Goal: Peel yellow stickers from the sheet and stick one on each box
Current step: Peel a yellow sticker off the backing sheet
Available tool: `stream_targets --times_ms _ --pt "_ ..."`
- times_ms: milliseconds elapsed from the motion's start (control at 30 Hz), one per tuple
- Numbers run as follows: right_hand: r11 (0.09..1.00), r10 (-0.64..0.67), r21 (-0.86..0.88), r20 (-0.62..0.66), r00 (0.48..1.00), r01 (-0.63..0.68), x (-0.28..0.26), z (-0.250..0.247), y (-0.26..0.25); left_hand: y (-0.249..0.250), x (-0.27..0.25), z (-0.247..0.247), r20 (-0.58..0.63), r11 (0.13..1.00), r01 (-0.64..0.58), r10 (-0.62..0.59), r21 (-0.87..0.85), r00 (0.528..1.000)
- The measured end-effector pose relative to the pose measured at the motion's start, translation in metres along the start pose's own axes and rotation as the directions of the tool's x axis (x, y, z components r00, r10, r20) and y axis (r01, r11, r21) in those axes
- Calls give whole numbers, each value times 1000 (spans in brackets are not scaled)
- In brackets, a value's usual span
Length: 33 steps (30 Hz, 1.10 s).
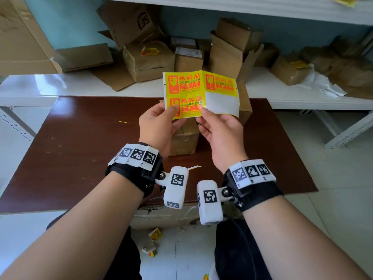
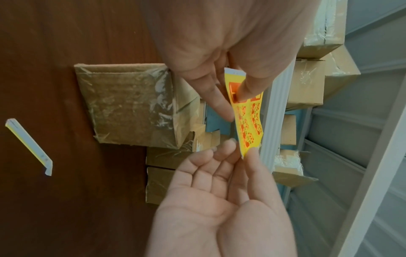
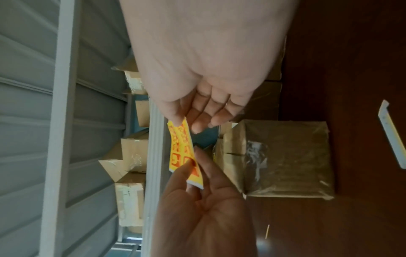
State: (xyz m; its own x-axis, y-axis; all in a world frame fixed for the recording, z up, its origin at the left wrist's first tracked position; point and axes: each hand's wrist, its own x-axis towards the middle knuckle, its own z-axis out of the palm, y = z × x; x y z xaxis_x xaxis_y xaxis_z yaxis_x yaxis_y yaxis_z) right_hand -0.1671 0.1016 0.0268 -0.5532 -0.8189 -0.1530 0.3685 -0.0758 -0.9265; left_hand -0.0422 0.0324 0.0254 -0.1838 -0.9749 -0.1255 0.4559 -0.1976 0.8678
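Both hands hold up one glossy sheet of yellow-and-red stickers (image 1: 199,93): the left hand (image 1: 159,126) pinches its lower left corner under the thumb, the right hand (image 1: 220,134) its bottom edge, three stickers left and one white blank patch above the right thumb. Just beyond the fingers one taped brown cardboard box (image 1: 184,138) stands on the dark red-brown tabletop (image 1: 80,148), with many more cartons heaped on the white shelf (image 1: 80,83) behind. Only the wrist views show a white strip (image 2: 28,146) lying on the wood.

sticker sheet (image 1: 200,93): 1 | yellow stickers on it: 3, plus 1 bare white slot | hands: 2 – left hand (image 1: 159,126), right hand (image 1: 222,132) | taped box (image 1: 184,138) on tabletop (image 1: 80,148): 1 | white strips on tabletop: 1 (image 2: 28,146) | shelf boxes: many, uncounted
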Motion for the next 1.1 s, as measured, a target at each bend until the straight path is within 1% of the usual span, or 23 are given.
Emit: stream_targets --times_ms 100,267,333,400,467,567,633,733,900,1000,1100 --pt "997 -24 -68 -10 1000 23 13 -4 5 -2 6 -1 -22 999 -32 32 29 999" --pt "993 -30 -112 -31 999 26 26 -4 6 -7 15 -1 -12 978 -127 131 163 991" --pt "992 -35 -123 -50 998 29 28 -2 6 -10 18 -1 -25 953 -177 189 245 982" --pt "989 -44 -146 -73 996 32 29 2 7 -13 21 -2 -29 909 -246 271 336 962" --pt "987 -24 -163 -97 995 8 30 5 8 -14 21 -3 -16 878 -285 315 384 949" --pt "991 19 -133 -74 997 -29 30 6 9 -15 22 -5 -4 868 -280 309 409 951" --pt "992 51 -112 -25 998 -53 27 6 8 -13 22 -6 -11 876 -254 283 410 959" --pt "995 80 -52 -1 997 -80 29 3 9 -9 23 -8 -16 885 -223 251 409 968" --pt "987 150 52 25 988 -151 20 8 8 -4 16 -13 -2 876 -226 250 427 968" --pt "976 198 83 62 978 -203 8 15 10 -1 14 -21 -51 866 -215 265 452 963" --pt "971 222 74 73 972 -227 -3 23 15 2 10 -27 -119 862 -193 278 469 953"
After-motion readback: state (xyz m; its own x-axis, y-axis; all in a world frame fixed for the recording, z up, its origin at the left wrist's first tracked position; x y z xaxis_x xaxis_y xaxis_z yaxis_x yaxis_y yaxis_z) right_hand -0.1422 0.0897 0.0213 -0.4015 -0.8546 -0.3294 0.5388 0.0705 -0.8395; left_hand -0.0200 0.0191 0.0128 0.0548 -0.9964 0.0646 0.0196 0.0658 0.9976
